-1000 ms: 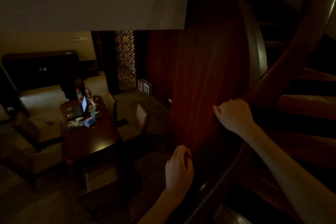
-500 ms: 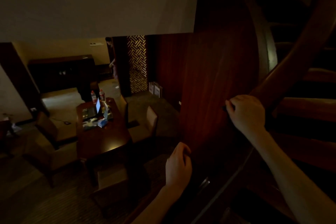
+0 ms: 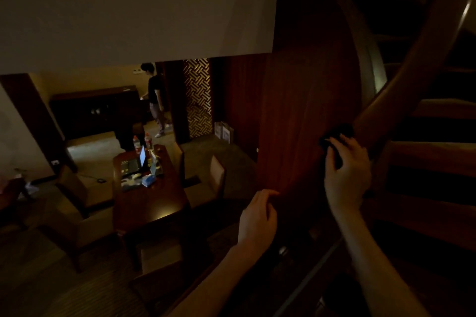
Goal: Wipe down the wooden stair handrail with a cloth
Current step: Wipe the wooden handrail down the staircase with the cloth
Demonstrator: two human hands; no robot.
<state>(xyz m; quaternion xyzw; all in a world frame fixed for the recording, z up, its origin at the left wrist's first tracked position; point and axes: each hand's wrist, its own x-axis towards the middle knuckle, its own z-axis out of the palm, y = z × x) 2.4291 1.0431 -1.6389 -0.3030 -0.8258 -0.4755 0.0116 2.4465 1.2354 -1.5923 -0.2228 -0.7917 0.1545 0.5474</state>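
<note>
Head view: I am looking down from a dim staircase into the room below.
Right hand: my arm reaches forward and my fingers are curled round a dark cloth, which bulges out above my fingertips.
Cloth: bunched up and pressed against the wood where the lower end of the handrail meets the curved panel. It is too dark for me to make out its folds.
Handrail: broad polished wood that sweeps from the top right corner down and leftward to my right hand, with a streak of light on its upper stretch.
Left hand: lower than the right and to its left, with its back towards me. The fingers are loosely bent and hold nothing. My forefinger tip is at the bottom edge of the panel, and I cannot tell whether it touches.
Panel: reddish wood with upright grain, curved, rising in front of both hands.
Stair treads: dark wood to the right of the handrail, stepping upward.
Table: dark wood, down in the room, with chairs drawn up beside it.
On the table's far end: two bottles with red on them, a lit screen and a blue tissue box.
Person: standing at the far side of the room in a dark top and lighter trousers, between a low sideboard and a lattice partition.
Overhead: a pale soffit fills the upper left.
</note>
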